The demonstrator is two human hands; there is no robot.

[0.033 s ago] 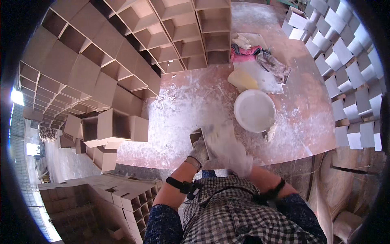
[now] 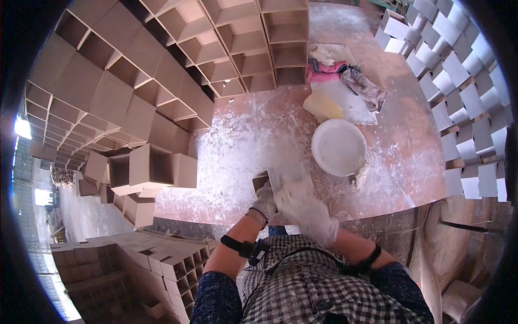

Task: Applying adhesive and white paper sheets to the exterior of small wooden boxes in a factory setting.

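Observation:
My left hand (image 2: 265, 204), in a whitish glove, grips a small cardboard box (image 2: 261, 182) at the table's near edge. The box's brown, shaded side shows just beyond my fingers. Its upper face is a pale, smeared patch. Over that patch and to its right is my right hand (image 2: 322, 222), also gloved and blurred by motion. Its fingers do not show clearly, and I cannot make out whether it holds anything. Ahead and to the right stands a round white basin (image 2: 339, 146) with whitish contents.
White smears cover the reddish tabletop (image 2: 237, 146). Behind the basin lie a yellow piece (image 2: 322, 105), a pink cloth (image 2: 325, 75) and a patterned cloth (image 2: 364, 89). Stacked open cardboard boxes (image 2: 172, 75) rise at the left and back; more boxes (image 2: 458, 81) are piled at the right.
My right hand has shifted slightly toward my body over the box. My left hand and the box stay in place.

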